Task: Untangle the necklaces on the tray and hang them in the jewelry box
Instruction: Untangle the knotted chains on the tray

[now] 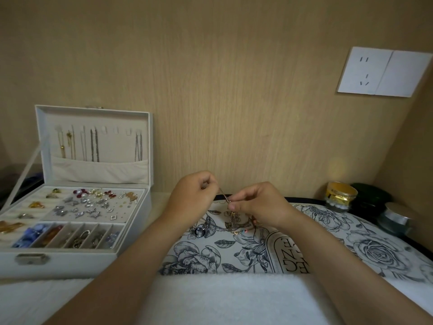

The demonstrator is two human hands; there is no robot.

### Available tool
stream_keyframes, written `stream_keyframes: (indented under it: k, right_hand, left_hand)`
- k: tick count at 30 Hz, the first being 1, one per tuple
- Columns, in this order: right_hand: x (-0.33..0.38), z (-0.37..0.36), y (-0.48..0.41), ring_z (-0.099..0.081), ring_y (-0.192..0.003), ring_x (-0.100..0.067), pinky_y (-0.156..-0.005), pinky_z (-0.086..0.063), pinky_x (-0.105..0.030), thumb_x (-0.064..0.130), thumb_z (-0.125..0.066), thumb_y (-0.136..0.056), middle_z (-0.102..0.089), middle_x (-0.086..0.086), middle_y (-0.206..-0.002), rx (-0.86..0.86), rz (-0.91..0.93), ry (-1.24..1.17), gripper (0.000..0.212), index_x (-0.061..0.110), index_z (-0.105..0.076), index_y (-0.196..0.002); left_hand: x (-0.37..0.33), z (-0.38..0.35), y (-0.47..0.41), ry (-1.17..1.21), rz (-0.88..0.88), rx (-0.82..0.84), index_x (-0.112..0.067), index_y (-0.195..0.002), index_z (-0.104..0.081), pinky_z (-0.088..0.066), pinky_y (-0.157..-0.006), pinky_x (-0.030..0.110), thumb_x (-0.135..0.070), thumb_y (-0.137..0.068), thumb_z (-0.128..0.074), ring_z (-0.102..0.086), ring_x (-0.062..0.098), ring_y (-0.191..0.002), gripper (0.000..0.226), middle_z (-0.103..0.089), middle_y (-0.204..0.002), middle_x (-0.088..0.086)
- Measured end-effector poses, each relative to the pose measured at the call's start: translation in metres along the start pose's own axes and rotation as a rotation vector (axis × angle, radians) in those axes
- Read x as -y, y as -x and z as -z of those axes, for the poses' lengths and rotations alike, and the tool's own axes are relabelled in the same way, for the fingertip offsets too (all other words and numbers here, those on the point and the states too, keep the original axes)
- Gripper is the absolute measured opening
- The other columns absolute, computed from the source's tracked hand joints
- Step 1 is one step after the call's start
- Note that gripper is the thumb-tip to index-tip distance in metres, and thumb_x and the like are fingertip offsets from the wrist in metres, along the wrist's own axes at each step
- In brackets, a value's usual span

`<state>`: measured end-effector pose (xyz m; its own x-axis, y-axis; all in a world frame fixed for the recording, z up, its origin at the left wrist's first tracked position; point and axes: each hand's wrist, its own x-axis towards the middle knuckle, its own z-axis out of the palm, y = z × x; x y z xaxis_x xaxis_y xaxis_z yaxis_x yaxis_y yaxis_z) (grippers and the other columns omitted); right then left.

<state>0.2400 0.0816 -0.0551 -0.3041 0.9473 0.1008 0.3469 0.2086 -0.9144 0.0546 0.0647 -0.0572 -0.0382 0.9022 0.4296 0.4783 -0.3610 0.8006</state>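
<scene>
At frame centre, my left hand (194,195) and right hand (260,205) both pinch one thin chain (224,195) above the tangled necklaces (225,225) on the tray (351,242).

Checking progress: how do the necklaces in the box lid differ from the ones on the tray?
The lid necklaces hang straight and apart from hooks; the tray necklaces lie in one tangled heap. The lid necklaces are untouched; the left hand and right hand pinch a chain rising from the tray necklaces. Both include thin chains.
</scene>
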Motion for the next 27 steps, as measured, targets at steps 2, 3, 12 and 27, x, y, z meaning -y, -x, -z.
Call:
stream_keyframes:
  k: [2,3,12,27]
  right_hand:
    - [0.0,0.0,0.0,-0.064,-0.068,-0.01,-0.072,-0.055,-0.025,0.007,-0.088,-0.072,-0.073,-0.002,-0.073,0.007,-0.025,0.031,0.016,0.014,-0.076,-0.082]
    - [-0.001,0.001,0.0,-0.06,-0.064,-0.009,-0.067,-0.053,-0.022,0.006,-0.088,-0.071,-0.068,0.0,-0.069,0.012,-0.034,0.027,0.018,0.014,-0.073,-0.078]
    - [0.006,0.003,0.004,-0.059,-0.058,-0.015,-0.062,-0.053,-0.022,0.002,-0.075,-0.083,-0.068,-0.004,-0.071,0.101,-0.065,-0.274,0.01,0.009,-0.068,-0.087]
    - [0.011,0.004,0.006,-0.05,-0.04,-0.013,-0.044,-0.037,-0.019,0.012,-0.077,-0.084,-0.072,-0.001,-0.07,0.009,-0.095,-0.187,0.014,0.005,-0.078,-0.097]
  left_hand:
    - [0.002,0.002,0.001,-0.108,-0.069,0.008,-0.027,-0.07,-0.065,-0.053,-0.066,0.04,-0.021,-0.086,-0.056,-0.064,0.015,-0.068,0.02,-0.067,-0.069,-0.009]
    - [0.003,0.004,0.001,-0.137,-0.094,0.014,-0.029,-0.071,-0.064,-0.053,-0.066,0.04,-0.024,-0.085,-0.055,-0.064,0.014,-0.068,0.018,-0.067,-0.07,-0.01]
    - [0.001,0.0,-0.004,0.178,0.117,0.097,-0.015,-0.079,-0.062,-0.04,-0.049,0.025,-0.007,-0.096,-0.049,-0.055,0.012,-0.053,0.023,-0.064,-0.066,-0.004]
    - [-0.001,-0.003,-0.001,0.115,0.155,0.288,-0.021,-0.074,-0.047,-0.035,-0.051,0.019,-0.039,-0.092,-0.065,-0.041,0.005,-0.05,0.031,-0.048,-0.061,-0.004]
